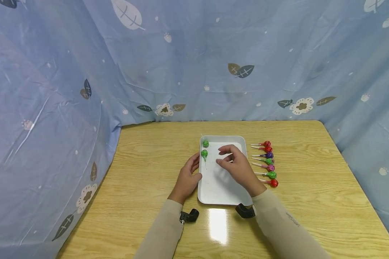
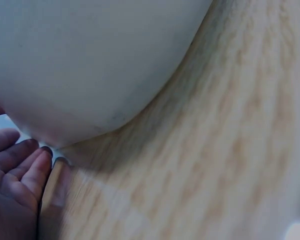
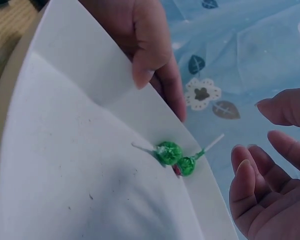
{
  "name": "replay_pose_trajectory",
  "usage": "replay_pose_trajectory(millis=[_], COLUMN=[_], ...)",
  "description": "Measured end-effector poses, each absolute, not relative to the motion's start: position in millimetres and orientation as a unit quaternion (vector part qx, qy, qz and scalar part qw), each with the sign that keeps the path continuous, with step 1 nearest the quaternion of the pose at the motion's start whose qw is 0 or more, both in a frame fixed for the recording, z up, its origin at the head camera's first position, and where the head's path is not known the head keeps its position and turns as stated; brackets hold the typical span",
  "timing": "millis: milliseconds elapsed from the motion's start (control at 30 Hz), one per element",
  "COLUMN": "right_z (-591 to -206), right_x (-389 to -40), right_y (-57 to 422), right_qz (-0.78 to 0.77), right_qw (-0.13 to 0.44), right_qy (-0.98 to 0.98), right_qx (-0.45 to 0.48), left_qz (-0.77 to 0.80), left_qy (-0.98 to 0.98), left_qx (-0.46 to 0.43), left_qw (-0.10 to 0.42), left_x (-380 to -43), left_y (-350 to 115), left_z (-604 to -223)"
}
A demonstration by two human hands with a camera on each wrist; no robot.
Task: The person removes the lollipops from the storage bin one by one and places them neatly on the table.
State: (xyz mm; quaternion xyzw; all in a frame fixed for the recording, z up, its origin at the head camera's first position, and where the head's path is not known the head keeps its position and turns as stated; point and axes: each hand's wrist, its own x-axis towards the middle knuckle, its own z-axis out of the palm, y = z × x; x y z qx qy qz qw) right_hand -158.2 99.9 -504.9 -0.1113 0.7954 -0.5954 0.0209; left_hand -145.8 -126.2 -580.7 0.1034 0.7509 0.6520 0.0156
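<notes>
A white tray sits on the table in front of me. My left hand holds its left rim, thumb over the edge and fingers along the outer wall; the right wrist view shows this thumb too. Two lollipops in green wrappers lie by the tray's left wall: one lollipop has its stick pointing up past the rim, the other lollipop points its stick toward me. Above the tray's middle hovers my right hand, fingers loosely bent and apart, nothing between them.
Right of the tray, several lollipops lie in a column with sticks toward it, among them a red lollipop, a purple lollipop and a green lollipop. A blue patterned curtain hangs behind the wooden table.
</notes>
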Motion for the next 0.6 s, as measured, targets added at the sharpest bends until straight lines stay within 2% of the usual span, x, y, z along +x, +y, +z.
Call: replay_pose_trajectory(millis=[600], right_z=[-508.4], right_x=[-183.9], right_y=[70.1], right_qz=[-0.59], right_qw=[0.043], right_qy=[0.8], right_qx=[-0.095], left_qz=[0.668], left_qy=[0.734], left_qx=[0.12], left_qw=[0.011], left_x=[-148.0], left_y=[-127.7], left_z=[-582.5])
